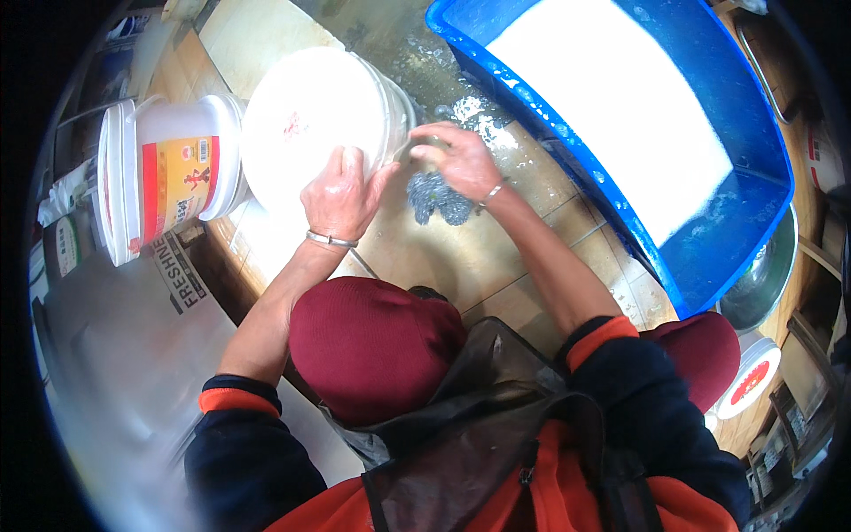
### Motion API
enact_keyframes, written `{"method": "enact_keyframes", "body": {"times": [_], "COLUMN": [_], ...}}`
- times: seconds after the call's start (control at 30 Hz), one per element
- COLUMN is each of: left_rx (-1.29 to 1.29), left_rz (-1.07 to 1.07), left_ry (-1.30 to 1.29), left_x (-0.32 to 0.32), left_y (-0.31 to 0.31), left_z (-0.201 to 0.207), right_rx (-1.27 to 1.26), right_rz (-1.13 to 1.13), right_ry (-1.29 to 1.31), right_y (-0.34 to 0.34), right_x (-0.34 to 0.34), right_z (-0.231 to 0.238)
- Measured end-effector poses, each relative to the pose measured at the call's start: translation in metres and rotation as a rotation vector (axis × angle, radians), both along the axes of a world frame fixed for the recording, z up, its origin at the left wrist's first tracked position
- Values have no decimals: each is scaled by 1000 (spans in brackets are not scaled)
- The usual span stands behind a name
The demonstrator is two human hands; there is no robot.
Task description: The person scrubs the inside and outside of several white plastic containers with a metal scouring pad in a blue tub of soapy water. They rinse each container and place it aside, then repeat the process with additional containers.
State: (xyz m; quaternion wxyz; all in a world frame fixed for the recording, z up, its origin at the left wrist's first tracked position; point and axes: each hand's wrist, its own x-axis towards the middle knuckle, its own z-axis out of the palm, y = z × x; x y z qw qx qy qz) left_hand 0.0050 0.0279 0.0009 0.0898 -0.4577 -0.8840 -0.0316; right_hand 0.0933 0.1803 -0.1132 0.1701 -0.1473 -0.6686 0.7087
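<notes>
A white plastic bucket [292, 115] lies tipped, its round white face toward me. My left hand [341, 197] presses on the lower edge of that face with its fingers bent and its thumb stretched along the rim, gripping it. Close to the bucket's right side, my right hand [459, 162] has its index finger and thumb curved toward the rim. A grey steel-wool scrubber [440, 199] hangs just below the right palm, seemingly tucked under the lower fingers, which are mostly hidden. Whether the thumb and index finger also pinch something at the rim is unclear.
On the right stands a large blue tub [581, 146] with bright white contents. A second white bucket [182, 164] with a red and yellow label lies at the left, above a grey plastic sheet [133, 355]. Wet floor tiles [496, 257] lie between my knees and the tub.
</notes>
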Motion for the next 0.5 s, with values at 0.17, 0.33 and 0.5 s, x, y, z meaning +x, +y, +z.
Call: {"method": "enact_keyframes", "body": {"times": [0.17,0.33,0.5], "left_rx": [23,-3,-16], "left_rz": [-5,5,2], "left_ry": [0,-7,-1], "left_x": [-1,-1,-1], "left_y": [-2,-2,-2], "left_z": [-1,-1,-2], "right_rx": [-220,89,885], "right_rz": [-232,-199,264], "right_ry": [-562,-767,-605], "right_y": [15,-9,-40], "right_x": [46,85,108], "right_z": [-25,-35,-32]}}
